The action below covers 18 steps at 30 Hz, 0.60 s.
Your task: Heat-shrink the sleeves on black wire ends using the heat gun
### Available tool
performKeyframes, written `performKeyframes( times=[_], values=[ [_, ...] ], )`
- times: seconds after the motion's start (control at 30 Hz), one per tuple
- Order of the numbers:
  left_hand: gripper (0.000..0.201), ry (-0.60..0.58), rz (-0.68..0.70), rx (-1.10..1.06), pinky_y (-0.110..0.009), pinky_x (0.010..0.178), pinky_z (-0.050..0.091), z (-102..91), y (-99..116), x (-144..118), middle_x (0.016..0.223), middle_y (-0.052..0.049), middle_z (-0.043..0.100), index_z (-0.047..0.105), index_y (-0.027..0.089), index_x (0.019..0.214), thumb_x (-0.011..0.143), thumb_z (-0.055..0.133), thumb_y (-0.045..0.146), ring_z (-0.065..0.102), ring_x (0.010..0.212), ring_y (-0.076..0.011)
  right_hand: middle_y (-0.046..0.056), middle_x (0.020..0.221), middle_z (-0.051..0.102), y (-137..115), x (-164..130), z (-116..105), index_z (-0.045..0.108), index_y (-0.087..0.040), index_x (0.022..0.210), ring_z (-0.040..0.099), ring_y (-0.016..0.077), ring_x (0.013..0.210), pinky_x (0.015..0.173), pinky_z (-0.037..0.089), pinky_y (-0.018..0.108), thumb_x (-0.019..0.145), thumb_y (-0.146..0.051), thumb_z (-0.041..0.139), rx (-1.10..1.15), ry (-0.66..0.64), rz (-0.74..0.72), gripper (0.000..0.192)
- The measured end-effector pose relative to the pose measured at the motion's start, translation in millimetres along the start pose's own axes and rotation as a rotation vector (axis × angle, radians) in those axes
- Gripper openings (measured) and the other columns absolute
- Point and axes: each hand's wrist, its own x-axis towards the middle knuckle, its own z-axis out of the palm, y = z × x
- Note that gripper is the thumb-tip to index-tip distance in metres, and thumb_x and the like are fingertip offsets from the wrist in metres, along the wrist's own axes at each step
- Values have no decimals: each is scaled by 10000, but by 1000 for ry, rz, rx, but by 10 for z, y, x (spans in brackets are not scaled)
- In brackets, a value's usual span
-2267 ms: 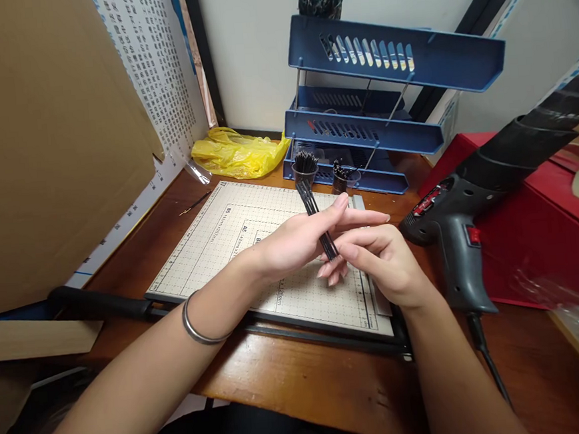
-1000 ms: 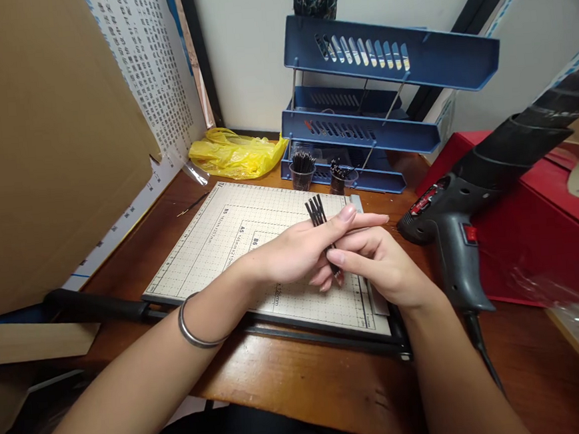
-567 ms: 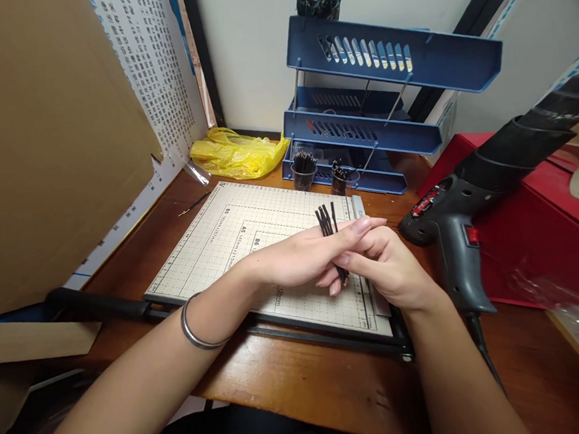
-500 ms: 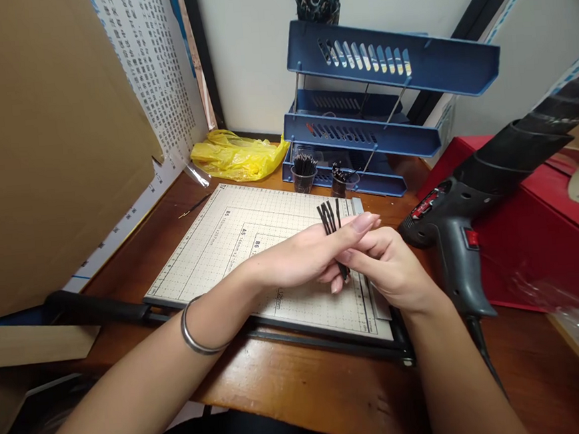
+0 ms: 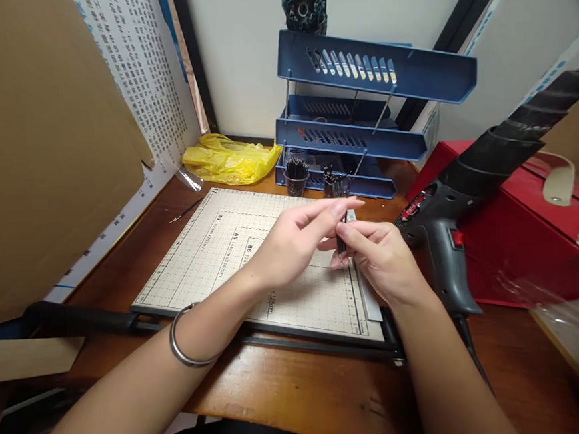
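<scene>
- A heat gun (image 5: 438, 232) is lying by the paper cutter's (image 5: 212, 250) right edge; two cups (image 5: 296, 179) are standing behind.
- Both the left hand (image 5: 291, 243) and right hand (image 5: 377, 257) are pinching black sticks (image 5: 340, 229) upright above that edge.

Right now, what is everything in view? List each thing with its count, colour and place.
black sticks: small bundle, black, pinched between both hands above the board
cutting board: one, cream grid with black frame and handle, centre of desk
cups: two, dark, filled with black sticks, in front of the trays
letter trays: three tiers, blue, back of desk
plastic bag: one, yellow, back left
heat gun: one, grey-black with red switch, right of the board
box: one, red, far right
cardboard: one sheet, brown, left
desk: one, brown wood
bangle: one, silver, left wrist
left hand: on the sticks
right hand: on the sticks
</scene>
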Motion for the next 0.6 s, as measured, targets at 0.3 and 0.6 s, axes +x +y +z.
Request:
performKeyframes(
  times=[0.3,0.6],
  values=[
    [398,-68,-37,42,-365,878,566,3,23,-37,1199,-123,749,745,161,1243,989,595,429,668,1139,-290,39,696,761,1,-18,-4,840,-215,855,675,103,533,516,475,203,881,-478,742,-55,-104,-26,282],
    [349,-62,-50,5,-287,727,567,22,9,-44,1060,-99,769,749,193,1231,987,599,393,719,982,-242,34,658,736,-11,-8,6,832,-197,821,658,119,523,520,477,235,891,-476,726,-66,-93,-60,306]
  ],
)
